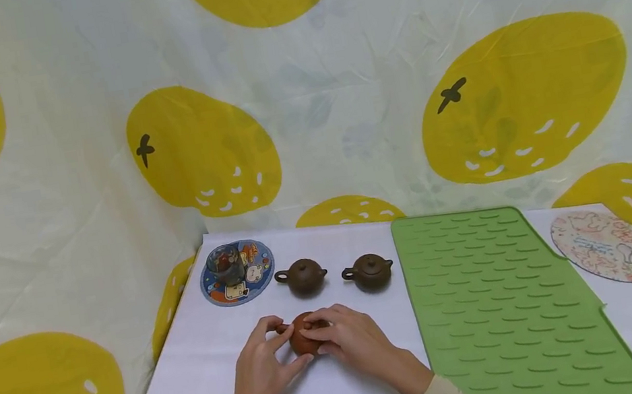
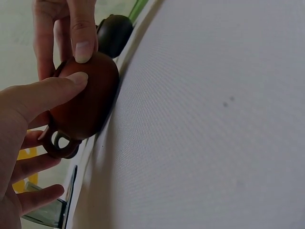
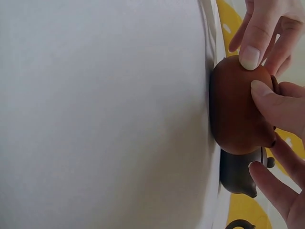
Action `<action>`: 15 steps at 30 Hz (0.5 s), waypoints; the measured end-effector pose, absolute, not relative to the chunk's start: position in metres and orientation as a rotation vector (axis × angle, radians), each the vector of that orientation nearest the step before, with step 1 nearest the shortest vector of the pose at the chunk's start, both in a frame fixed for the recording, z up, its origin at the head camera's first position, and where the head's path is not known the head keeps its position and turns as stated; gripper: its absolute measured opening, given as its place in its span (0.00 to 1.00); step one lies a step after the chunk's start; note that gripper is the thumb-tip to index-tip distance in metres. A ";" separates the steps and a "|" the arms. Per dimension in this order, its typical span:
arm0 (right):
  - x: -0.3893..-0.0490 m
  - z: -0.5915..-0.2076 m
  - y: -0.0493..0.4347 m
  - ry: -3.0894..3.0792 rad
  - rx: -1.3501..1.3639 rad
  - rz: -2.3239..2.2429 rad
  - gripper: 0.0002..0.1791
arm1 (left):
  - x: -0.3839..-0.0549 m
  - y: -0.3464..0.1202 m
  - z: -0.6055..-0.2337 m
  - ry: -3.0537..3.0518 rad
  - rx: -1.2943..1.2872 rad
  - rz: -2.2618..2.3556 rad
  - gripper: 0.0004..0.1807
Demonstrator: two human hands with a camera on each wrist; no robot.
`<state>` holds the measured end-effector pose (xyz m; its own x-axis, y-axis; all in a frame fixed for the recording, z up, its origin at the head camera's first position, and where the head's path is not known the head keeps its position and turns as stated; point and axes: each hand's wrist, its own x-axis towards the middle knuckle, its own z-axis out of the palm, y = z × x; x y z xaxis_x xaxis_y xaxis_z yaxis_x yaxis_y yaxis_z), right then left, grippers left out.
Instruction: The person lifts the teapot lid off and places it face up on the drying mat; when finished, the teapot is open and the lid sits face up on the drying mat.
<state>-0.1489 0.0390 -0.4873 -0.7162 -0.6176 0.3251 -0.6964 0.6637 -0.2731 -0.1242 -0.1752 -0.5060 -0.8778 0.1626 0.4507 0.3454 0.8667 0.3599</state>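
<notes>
A small reddish-brown clay teapot (image 1: 303, 343) sits low over the white cloth between my two hands. My left hand (image 1: 260, 363) grips it on the handle side, its thumb pressed to the front of the round body. In the left wrist view the looped handle (image 2: 58, 144) points toward my spread lower fingers. My right hand (image 1: 360, 340) holds the opposite side, thumb against the body and fingers bent over the lid. The short spout (image 3: 270, 140) shows in the right wrist view. Beyond stand two dark brown teapots (image 1: 305, 277), (image 1: 371, 272), lids on, handles to the left.
At the back left a glass cup (image 1: 225, 265) with small items inside stands on a round blue patterned mat (image 1: 265, 269). A green ridged mat (image 1: 492, 307) covers the right side. Farther right lies a pale patterned oval mat (image 1: 605, 247). A fruit-print curtain (image 1: 341, 118) hangs behind.
</notes>
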 end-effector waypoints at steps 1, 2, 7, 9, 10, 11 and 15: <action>-0.149 -0.487 0.039 -2.666 1.071 0.564 0.24 | -0.124 -0.175 -0.506 -2.623 -0.375 -0.616 0.33; -0.149 -0.486 0.039 -2.656 1.071 0.560 0.23 | -0.124 -0.175 -0.506 -2.616 -0.377 -0.623 0.33; -0.147 -0.481 0.042 -2.592 1.055 0.647 0.22 | -0.124 -0.174 -0.507 -2.572 -0.414 -0.594 0.33; -0.146 -0.477 0.045 -2.566 1.054 0.698 0.22 | -0.124 -0.174 -0.508 -2.563 -0.420 -0.580 0.33; -0.145 -0.474 0.047 -2.552 1.055 0.716 0.22 | -0.124 -0.174 -0.508 -2.562 -0.418 -0.577 0.32; -0.143 -0.472 0.049 -2.538 1.058 0.729 0.22 | -0.124 -0.174 -0.508 -2.562 -0.415 -0.576 0.33; -0.137 -0.461 0.059 -2.470 1.056 0.752 0.22 | -0.124 -0.175 -0.507 -2.573 -0.398 -0.593 0.33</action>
